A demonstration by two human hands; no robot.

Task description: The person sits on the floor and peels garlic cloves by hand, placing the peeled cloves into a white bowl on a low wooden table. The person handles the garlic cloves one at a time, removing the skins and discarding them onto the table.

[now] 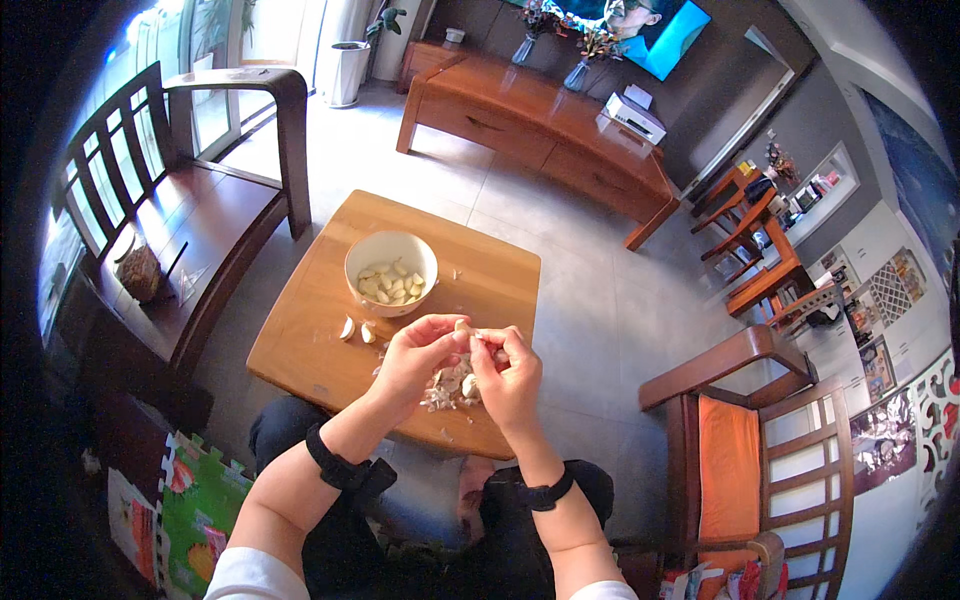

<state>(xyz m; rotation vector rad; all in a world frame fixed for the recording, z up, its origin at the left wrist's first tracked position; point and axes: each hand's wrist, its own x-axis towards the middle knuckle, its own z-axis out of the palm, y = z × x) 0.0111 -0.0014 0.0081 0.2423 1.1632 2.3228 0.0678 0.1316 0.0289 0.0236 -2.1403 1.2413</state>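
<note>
Between the fingertips of both my hands is a garlic clove [463,328], raised over the near part of a small wooden table [315,300]. My left hand [420,352] pinches it from the left, and my right hand [510,367] meets it with thumb and forefinger. Beneath them lies a heap of garlic skins [446,390], partly hidden by my hands, with a whitish garlic piece [470,385] at its right side. Farther off stands a white bowl [352,259] holding several peeled garlic cloves [386,283]. Two loose garlic cloves [358,330] rest on the wood just left of my hands.
A dark wooden bench [217,202] stands to the left, with a jar [136,266] on its seat. At the right is a wooden armchair [679,465] with an orange cushion [727,465]. A long wooden TV cabinet [525,112] carrying vases and a printer [634,116] runs along the far wall.
</note>
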